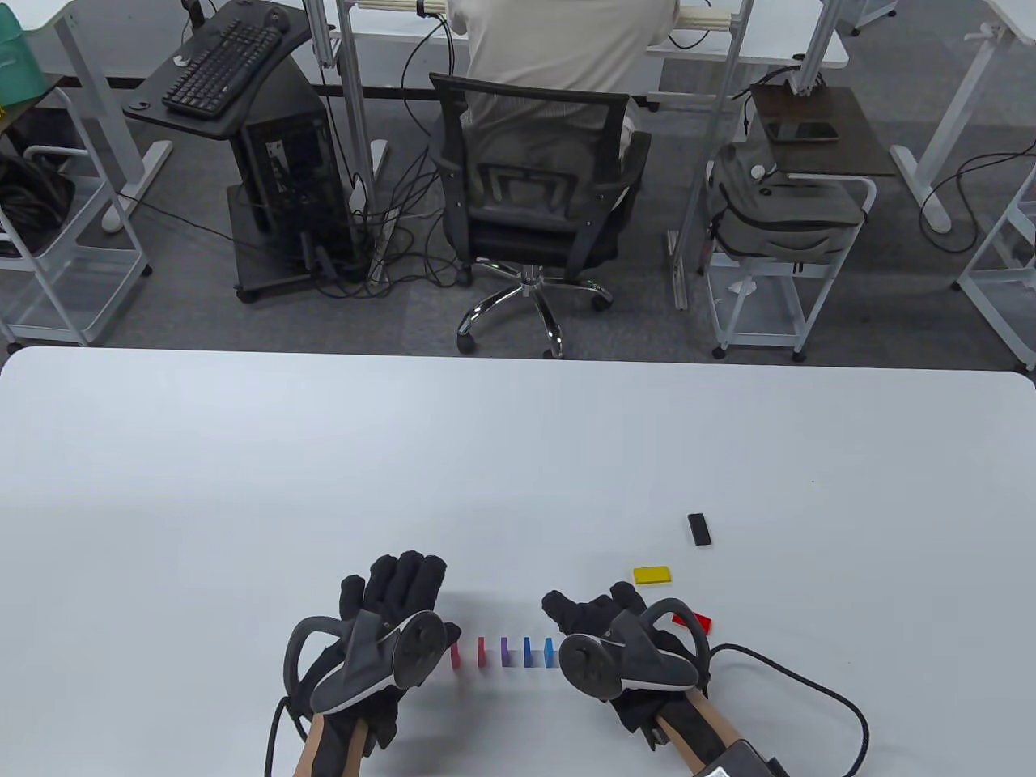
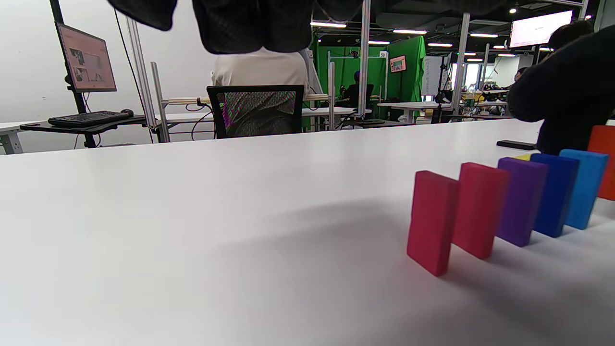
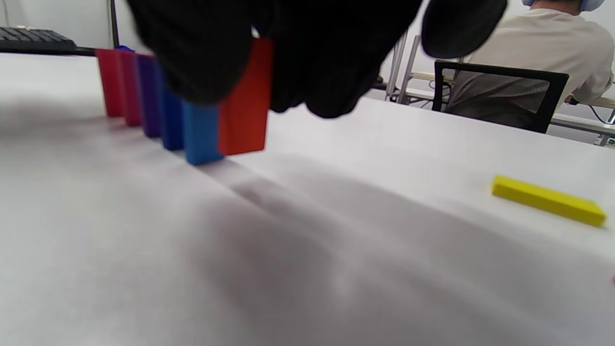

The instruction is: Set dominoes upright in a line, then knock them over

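- Dominoes: five stand upright in a row near your edge of the table, between your two hands. From your left they go pink, red, purple, dark blue, light blue.
- Each standing piece has its long axis vertical and its broad faces turned left and right along the row. The row itself runs left to right, parallel to your near edge.
- Your right hand pinches an orange domino by its top, upright, just beside the light blue one at the row's right end. In the right wrist view its lower edge seems to sit a little above the table, though you cannot be sure of it.
- Your left hand rests at the left end of the row with fingers straight and relaxed, holding nothing, just beside the pink piece.
- Three pieces lie flat to the right of your right hand: a red one partly hidden by the tracker, a yellow one beyond it, and a black one farther out.
- No writing or marks can be read on any piece.
- Open tabletop stretches wide beyond the row and to both sides; the far edge is well apart from the pieces.
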A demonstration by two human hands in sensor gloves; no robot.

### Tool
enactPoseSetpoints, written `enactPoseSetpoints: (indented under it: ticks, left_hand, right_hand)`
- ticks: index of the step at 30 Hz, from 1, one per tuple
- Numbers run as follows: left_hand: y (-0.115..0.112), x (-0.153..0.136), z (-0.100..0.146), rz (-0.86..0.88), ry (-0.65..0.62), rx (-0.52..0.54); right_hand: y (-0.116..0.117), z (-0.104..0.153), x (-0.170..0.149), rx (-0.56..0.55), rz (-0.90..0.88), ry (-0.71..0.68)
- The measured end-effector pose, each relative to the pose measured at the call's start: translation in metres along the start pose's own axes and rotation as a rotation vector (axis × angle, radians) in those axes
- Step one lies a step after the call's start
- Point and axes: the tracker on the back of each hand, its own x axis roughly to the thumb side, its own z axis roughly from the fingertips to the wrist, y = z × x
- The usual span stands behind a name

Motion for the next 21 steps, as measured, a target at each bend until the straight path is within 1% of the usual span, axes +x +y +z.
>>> enactPoseSetpoints:
  ticks: [8, 21]
  left_hand:
    - [-0.0003, 0.001, 0.0, -0.009, 0.001, -0.012]
    - [-0.0013, 0.0017, -0.0009, -0.011, -0.002, -0.019]
  right_hand:
    - [0.0069, -0.0044, 0.0014, 0.033, 0.013, -0.008]
    - [0.0077, -0.005, 0.0014, 0.033, 0.015, -0.008]
